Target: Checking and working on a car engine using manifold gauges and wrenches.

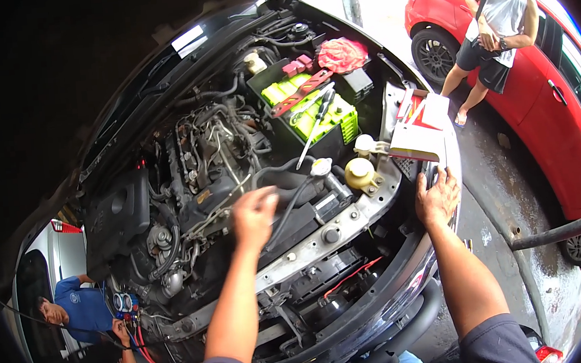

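My left hand point(256, 217) is over the engine bay, near the hoses and the radiator's upper edge. Motion smears its fingers, and I cannot make out whether anything is in them. Flat on the car's front corner lies my right hand point(437, 198), fingers spread, just below an open white and red cardboard box point(418, 134). The exposed engine point(213, 146) stands beyond my left hand. A screwdriver point(323, 108) with a dark handle rests on the yellow-green battery point(346, 120). Between the hands are a silver radiator cap point(321, 167) and a yellowish reservoir point(360, 173).
A red bracket point(302, 92) crosses the battery; a crumpled red cloth point(342, 55) lies behind it. At left, a person in blue point(82, 306) is beside pressure gauges point(126, 302). Another person point(506, 18) stands by a red car point(537, 107). The raised hood point(38, 99) hangs overhead.
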A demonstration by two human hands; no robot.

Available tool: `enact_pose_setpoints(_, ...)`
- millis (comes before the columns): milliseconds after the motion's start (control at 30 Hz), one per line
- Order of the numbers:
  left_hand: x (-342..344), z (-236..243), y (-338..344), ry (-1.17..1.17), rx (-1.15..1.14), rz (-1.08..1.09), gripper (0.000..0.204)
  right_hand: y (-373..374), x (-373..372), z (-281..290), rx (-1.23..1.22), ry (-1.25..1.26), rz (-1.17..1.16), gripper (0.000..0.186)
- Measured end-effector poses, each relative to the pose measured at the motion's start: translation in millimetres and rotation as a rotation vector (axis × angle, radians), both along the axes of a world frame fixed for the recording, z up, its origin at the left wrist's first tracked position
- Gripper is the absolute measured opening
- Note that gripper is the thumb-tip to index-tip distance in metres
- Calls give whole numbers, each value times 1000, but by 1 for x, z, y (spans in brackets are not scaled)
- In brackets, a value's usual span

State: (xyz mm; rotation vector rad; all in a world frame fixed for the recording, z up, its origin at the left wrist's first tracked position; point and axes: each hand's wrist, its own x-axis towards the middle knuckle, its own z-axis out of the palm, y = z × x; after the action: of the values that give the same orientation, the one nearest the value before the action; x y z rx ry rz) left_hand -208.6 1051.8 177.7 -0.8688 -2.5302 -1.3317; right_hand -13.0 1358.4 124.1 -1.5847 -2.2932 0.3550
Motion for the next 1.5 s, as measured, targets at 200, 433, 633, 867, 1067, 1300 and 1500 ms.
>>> enact_pose_setpoints(200,26,16,206,127,-185,-380,20,5,3,1,-38,22,3,58)
enact_pose_setpoints(433,36,27,328,35,-532,-466,22,12,4,-3,-1,62,24,60)
enact_pose_setpoints(633,34,25,350,54,-604,-408,22,14,4,-7,-10,60,36,59)
enact_pose_setpoints(867,23,14,341,-41,-416,-455,28,13,3,-5,6,74,40,59)
enact_pose_setpoints(1067,18,14,339,-43,-448,-473,35,13,4,-5,17,84,37,59)
enact_pose_setpoints(1300,18,22,261,-116,22,-451,26,15,4,-17,88,59,35,55)
enact_pose_setpoints(1500,28,9,79,-40,151,-181,17,3,-3,-11,91,-49,15,54)
